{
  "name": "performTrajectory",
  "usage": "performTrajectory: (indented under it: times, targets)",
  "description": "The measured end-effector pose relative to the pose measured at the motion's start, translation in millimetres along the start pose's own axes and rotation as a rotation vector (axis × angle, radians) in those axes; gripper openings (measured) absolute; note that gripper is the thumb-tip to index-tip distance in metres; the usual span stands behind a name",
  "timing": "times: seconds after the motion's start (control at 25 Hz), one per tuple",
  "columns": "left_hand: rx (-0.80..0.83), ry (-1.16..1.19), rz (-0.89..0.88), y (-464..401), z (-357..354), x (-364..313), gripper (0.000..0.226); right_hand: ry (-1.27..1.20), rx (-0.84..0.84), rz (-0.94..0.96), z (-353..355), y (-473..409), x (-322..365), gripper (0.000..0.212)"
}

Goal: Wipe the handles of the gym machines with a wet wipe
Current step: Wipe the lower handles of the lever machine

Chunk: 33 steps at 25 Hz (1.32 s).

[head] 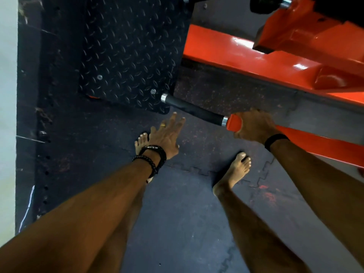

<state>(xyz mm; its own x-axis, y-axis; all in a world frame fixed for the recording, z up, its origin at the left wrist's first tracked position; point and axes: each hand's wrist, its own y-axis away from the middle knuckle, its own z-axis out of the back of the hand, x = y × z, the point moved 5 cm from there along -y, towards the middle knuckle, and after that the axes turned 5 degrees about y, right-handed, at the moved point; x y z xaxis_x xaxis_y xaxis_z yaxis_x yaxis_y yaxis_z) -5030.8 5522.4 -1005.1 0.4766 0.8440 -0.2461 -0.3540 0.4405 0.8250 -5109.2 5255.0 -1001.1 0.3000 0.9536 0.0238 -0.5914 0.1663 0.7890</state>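
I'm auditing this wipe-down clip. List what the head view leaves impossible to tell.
- Wet wipe: none visible; the right hand curls around the orange bar, so its palm is hidden.
- Left hand: open, fingers spread, back to the camera; palm side hidden.
- Black handle: underside faces away; wetness cannot be judged.
- Orange machine: cut off by the top and right edges.
- Second handle: mostly cropped at the top edge.

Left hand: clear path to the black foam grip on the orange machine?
Probably yes. The left hand is open, empty and just short of the black foam grip; nothing lies between. The right hand holds the orange bar beyond it.
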Motion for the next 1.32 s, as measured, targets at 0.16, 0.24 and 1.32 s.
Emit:
performTrajectory:
  times: [0.16, 0.24, 1.32]
  targets:
    - [-0.003, -0.038, -0.013, -12, 6, 0, 0.101, 0.016, -0.050, -0.005, 7, -8, -6, 0.078]
    - [-0.001, -0.033, -0.027, -13, 11, -1, 0.099, 0.024, -0.066, 0.001, 10, -8, -5, 0.084]
    - [-0.094, -0.143, -0.239, -91, 117, 54, 0.095, -0.799, -1.023, -0.530, 43, -18, 81, 0.014]
